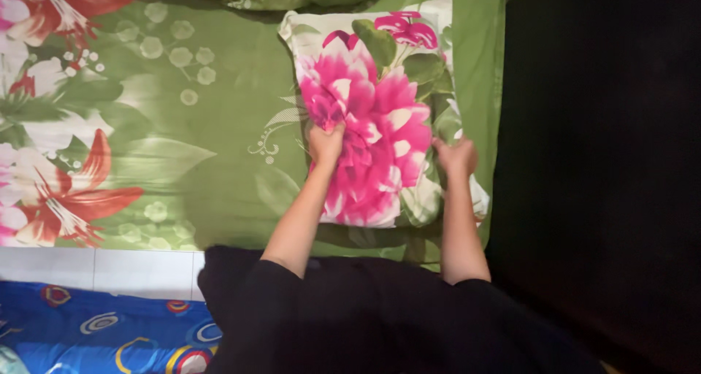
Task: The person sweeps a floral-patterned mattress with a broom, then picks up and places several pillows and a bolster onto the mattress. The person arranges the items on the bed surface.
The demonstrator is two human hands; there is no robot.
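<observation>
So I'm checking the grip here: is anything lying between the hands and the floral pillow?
Nothing visible does. The left hand is bunching the pink-flower pillow cover, and the right hand presses its right edge. The pillow lies directly on the green bedsheet.

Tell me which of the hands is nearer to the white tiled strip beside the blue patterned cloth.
Left. The left hand grips the floral pillow on the side toward the white tiled strip; the right hand holds the pillow's far side.

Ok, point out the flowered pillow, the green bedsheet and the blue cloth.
flowered pillow [380,118], head view, on its big pink bloom.
green bedsheet [226,133], head view, on a bare green stretch.
blue cloth [80,330], head view, on its blue middle.
</observation>
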